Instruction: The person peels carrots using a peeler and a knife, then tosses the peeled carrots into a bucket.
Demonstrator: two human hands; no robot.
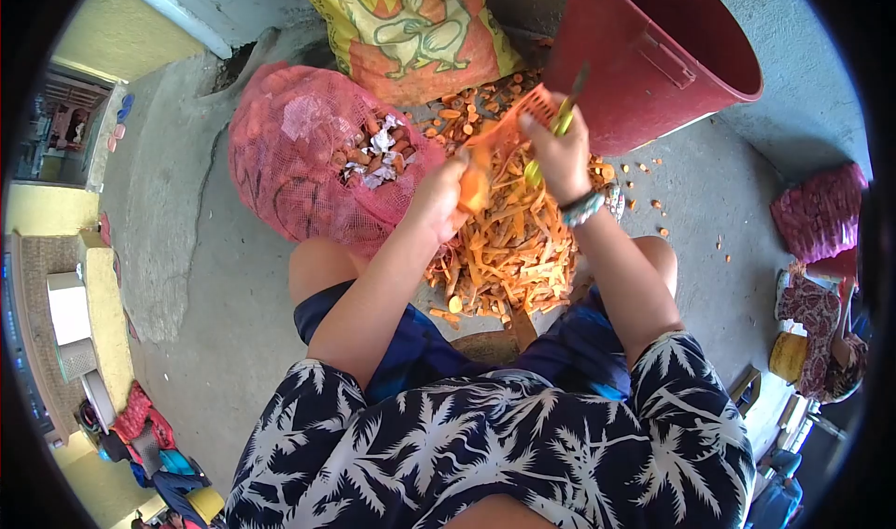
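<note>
Over the heap of peelings [518, 263], I see the left hand [439, 197] wrapped round an orange vegetable [474, 191] and the right hand [563, 160] clenched on a yellow-handled knife [564, 118]; between them shows a slotted orange piece [532, 109], blurred.

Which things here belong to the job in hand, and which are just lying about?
Likely the job: yellow-handled tool in the right hand; orange piece in the left hand; orange plastic grid between them; pile of orange peelings; perhaps the pink mesh sack.

Apparently just lying about: purple mesh bundle, far right; red cloth, lower left.
</note>
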